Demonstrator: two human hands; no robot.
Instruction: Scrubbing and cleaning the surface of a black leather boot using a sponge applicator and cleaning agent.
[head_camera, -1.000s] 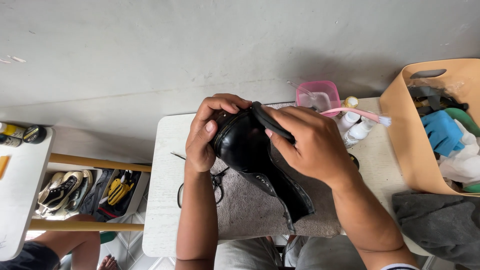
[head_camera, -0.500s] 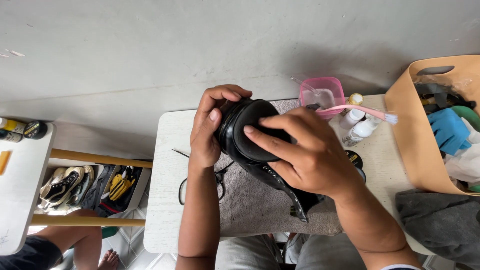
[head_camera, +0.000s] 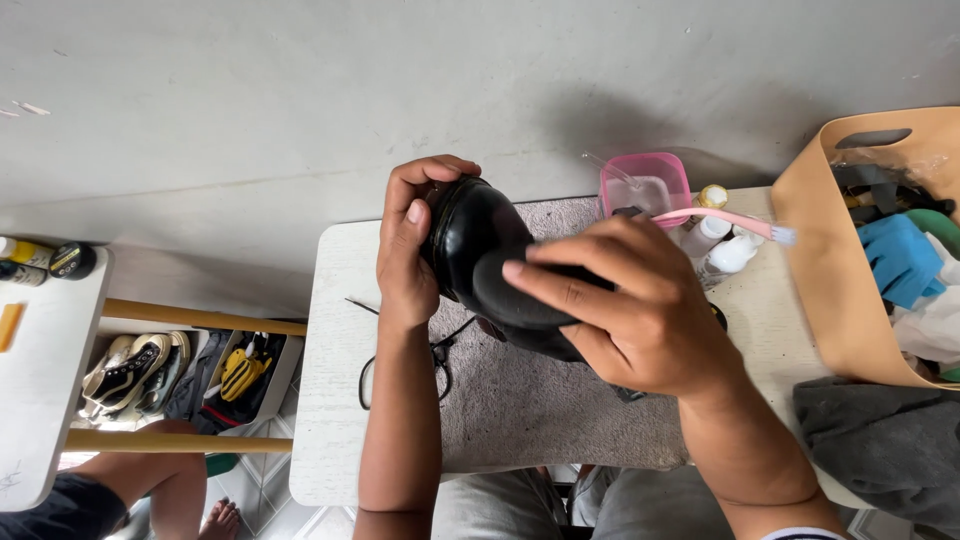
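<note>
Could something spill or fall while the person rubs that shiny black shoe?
Maybe. The right hand works close to the pink tub and the small white bottles, so a wide elbow swing might knock them over. The pink toothbrush lies across them and could roll off. The black shoe is held in the air by the left hand; its smooth surface might slip from the fingers.

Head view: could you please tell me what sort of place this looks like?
Probably a small shoe-cleaning workbench: both hands hold a black shoe over a grey mat, a toothbrush lies nearby, and shoes fill a low rack.
</note>
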